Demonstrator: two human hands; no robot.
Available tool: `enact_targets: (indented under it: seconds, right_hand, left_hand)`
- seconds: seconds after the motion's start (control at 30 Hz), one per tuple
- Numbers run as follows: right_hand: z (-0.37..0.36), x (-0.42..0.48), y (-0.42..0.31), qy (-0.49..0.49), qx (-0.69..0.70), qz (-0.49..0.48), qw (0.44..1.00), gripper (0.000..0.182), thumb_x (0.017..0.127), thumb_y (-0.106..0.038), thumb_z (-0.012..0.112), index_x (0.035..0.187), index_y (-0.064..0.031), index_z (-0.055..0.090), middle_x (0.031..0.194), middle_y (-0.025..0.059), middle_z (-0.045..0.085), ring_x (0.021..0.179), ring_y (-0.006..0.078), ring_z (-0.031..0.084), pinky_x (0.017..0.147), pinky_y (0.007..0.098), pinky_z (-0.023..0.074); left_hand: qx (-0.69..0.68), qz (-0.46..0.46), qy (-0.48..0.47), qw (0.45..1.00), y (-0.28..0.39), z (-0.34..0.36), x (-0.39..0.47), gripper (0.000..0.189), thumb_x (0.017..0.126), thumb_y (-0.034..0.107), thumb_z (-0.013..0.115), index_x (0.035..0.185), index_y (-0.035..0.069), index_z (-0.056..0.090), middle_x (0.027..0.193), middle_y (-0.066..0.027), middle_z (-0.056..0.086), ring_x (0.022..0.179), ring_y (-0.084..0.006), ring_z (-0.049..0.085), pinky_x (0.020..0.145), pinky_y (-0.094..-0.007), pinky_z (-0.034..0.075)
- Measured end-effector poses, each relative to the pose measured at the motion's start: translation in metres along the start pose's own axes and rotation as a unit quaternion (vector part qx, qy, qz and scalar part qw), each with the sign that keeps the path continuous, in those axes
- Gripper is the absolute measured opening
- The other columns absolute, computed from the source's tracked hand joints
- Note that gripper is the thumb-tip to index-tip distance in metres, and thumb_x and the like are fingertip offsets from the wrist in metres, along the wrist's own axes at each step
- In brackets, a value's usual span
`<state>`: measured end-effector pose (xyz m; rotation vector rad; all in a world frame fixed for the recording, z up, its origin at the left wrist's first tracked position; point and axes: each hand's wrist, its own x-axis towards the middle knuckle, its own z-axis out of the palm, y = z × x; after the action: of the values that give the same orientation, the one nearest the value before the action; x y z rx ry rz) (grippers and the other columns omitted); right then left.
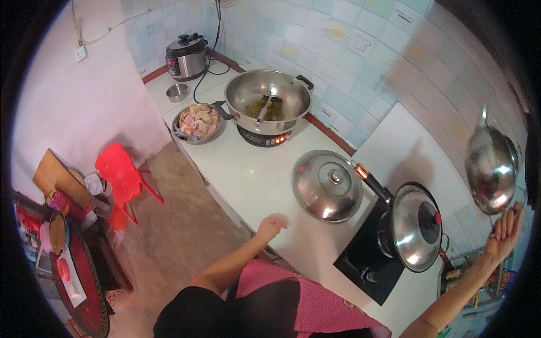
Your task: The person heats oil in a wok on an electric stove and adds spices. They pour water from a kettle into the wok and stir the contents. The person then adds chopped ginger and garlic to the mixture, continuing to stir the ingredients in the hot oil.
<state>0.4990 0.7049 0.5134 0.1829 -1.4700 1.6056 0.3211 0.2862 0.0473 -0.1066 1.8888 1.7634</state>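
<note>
My left hand (271, 229) is loosely curled above the front edge of the white counter (236, 181) and holds nothing that I can see. My right hand (505, 232) is raised at the far right, its fingers at the lower end of a hanging steel pan or bowl (492, 169); whether it grips it I cannot tell. A wide steel wok (241, 95) with oil and a spatula (265, 109) in it stands on a lit electric cooker (262, 137). Left of it is a bowl of raw meat pieces (198, 120). A steel lid (319, 190) lies on the counter.
A covered pan (416, 232) stands on a black gas stove (367, 266), its handle reaching over the steel lid. An electric pressure cooker (186, 57) and a small steel bowl (177, 92) are in the back corner. A red plastic stool (118, 173) stands on the floor at left.
</note>
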Motion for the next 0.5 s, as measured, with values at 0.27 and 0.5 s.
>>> enact_targets:
  seconds: [0.27,0.5]
  right_hand:
    - [0.215,-0.007,0.139,-0.049,0.069,0.177,0.981,0.023,0.095,-0.025,0.043,0.093,-0.0031,0.049,0.051,-0.0076,0.025,0.038,0.0008,0.02,0.03,0.0164,0.0153]
    - [0.308,-0.016,0.232,-0.092,-0.08,0.285,0.951,0.026,0.089,-0.029,0.051,0.083,-0.0043,0.054,0.05,-0.0082,0.028,0.038,0.0016,0.022,0.033,0.0187,0.0134]
  left_hand:
    - [0.111,-0.032,0.013,0.993,-0.042,-0.084,0.061,0.032,0.082,0.029,0.045,0.075,0.008,0.068,0.068,-0.0096,0.063,0.066,-0.0208,0.06,0.065,-0.0346,0.046]
    - [0.085,-0.071,-0.03,0.993,-0.042,-0.089,0.069,0.043,0.086,0.039,0.042,0.073,0.007,0.066,0.058,-0.009,0.058,0.048,-0.0205,0.055,0.056,-0.0361,0.047]
